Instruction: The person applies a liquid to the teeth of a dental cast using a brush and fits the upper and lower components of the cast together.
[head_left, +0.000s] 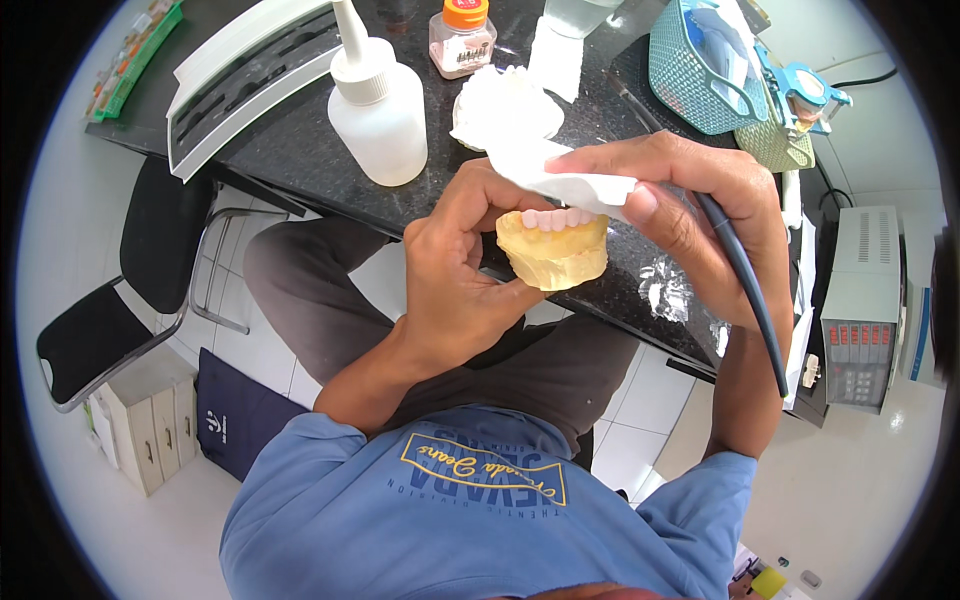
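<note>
Between the fingers and thumb of my left hand (pixel 455 270) is a yellow dental cast (pixel 550 258), held up in front of the bench edge. A row of pale pink-white teeth (pixel 556 219) runs along its top. My right hand (pixel 715 215) pinches a folded white tissue (pixel 560 180) between thumb and fingers, just above the teeth; whether it touches them I cannot tell. A slim dark-handled brush (pixel 738 260) also rests in the right hand, lying across it with its handle pointing down toward me and its tip toward the bench.
On the black speckled bench stand a squeeze bottle (pixel 377 120), an orange-capped jar (pixel 463 40), a crumpled white heap (pixel 507 105) and a blue basket (pixel 700 75). A white tray (pixel 250 85) lies at the left. Beyond the bench are a black chair (pixel 165 235) and a grey control unit (pixel 860 300).
</note>
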